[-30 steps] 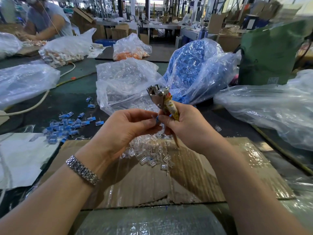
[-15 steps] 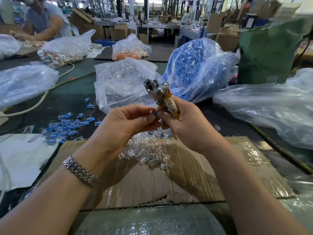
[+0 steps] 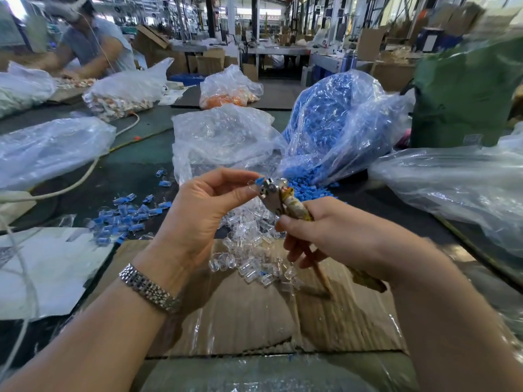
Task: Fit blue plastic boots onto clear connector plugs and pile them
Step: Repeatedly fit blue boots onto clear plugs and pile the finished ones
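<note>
Lifted apart since before: left hand [image 3: 206,205] pinching booted plug [image 3: 257,183] at pliers [image 3: 271,193], right hand [image 3: 334,236] gripping handles. Pressing step; next, probably squeezing, then dropping onto finished pile [image 3: 127,216].

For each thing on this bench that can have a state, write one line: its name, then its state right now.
left hand: pinching a plug with blue boot at the pliers' head
right hand: gripping the pliers by the handles
blue boot bag: open, boots spilling out
clear plugs: loose heap on the cardboard
finished pile: scattered at left on the table
</note>
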Demonstrator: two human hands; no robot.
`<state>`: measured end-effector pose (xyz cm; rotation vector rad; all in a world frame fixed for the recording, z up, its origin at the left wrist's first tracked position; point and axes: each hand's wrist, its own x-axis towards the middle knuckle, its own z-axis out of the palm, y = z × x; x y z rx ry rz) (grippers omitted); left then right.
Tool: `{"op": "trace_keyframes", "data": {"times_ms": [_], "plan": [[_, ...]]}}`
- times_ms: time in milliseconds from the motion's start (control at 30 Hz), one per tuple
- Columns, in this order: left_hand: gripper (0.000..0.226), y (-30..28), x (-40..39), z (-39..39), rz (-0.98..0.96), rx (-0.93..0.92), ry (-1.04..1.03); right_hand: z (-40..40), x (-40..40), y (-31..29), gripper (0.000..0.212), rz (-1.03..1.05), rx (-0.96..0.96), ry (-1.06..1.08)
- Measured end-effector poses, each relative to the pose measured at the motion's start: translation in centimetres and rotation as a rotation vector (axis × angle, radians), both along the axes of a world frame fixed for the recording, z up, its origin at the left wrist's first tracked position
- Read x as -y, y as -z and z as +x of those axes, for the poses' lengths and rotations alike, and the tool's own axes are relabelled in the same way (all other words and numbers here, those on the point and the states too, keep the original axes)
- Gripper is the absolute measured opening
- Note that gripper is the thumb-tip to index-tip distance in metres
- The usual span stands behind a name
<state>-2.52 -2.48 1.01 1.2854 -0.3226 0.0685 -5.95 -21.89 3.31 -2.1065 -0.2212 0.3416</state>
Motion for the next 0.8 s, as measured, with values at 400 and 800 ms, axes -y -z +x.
{"op": "trace_keyframes", "data": {"times_ms": [400,800], "plan": [[0.027,0.1,0.1,-0.4,0.162,0.103,-0.059,0.3,-1.0,0.7,0.049,-0.078,0.084,0.033],[0.022,0.7,-0.4,-0.5,0.227,0.088,-0.088,1.0,-1.5,1.2,0.069,-0.119,0.031,0.050]]}}
